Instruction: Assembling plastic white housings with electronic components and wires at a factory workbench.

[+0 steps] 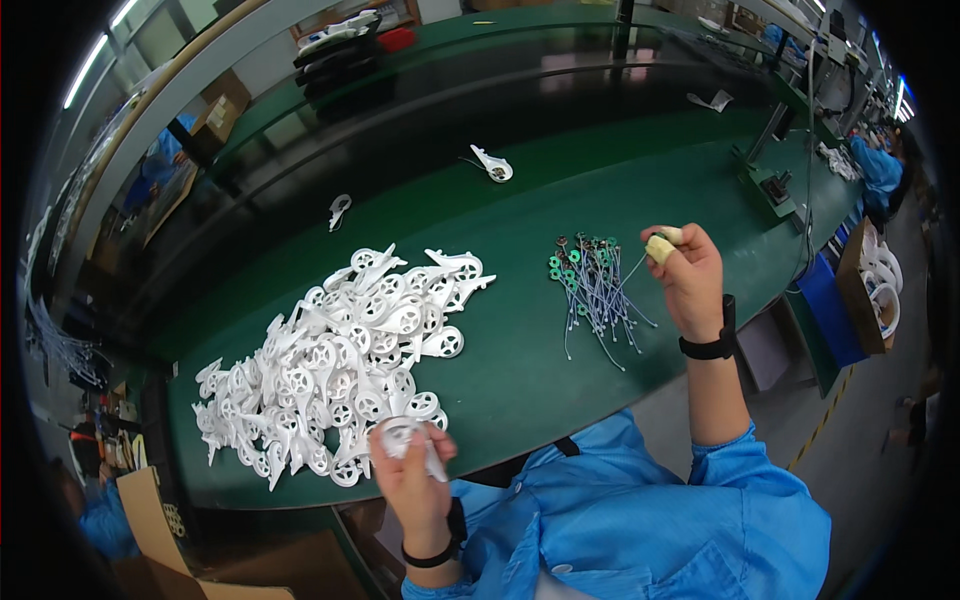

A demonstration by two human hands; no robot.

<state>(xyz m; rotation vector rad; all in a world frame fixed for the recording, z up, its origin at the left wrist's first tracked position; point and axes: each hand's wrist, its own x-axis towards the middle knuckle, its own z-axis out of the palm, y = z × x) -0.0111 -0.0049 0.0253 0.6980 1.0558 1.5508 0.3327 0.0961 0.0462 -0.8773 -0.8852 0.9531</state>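
Observation:
My left hand (412, 485) is closed on a white plastic housing (402, 430) with a round end, at the front edge of the green table. A large heap of similar white housings (340, 365) lies just beyond and to the left of it. Raised to the right, my right hand (692, 280) pinches a small green disc with a thin wire (634, 270) trailing down from it. Yellow finger cots cover that thumb and a fingertip, hiding most of the disc. Beside this hand lies a bunch of wired green discs (598, 290).
Beyond the green table (520, 370) runs a dark belt carrying a white housing with a wire (493, 166) and another white piece (340, 211). A metal fixture (775, 190) stands at the right. Cardboard boxes (862, 290) flank the table; people in blue work farther off.

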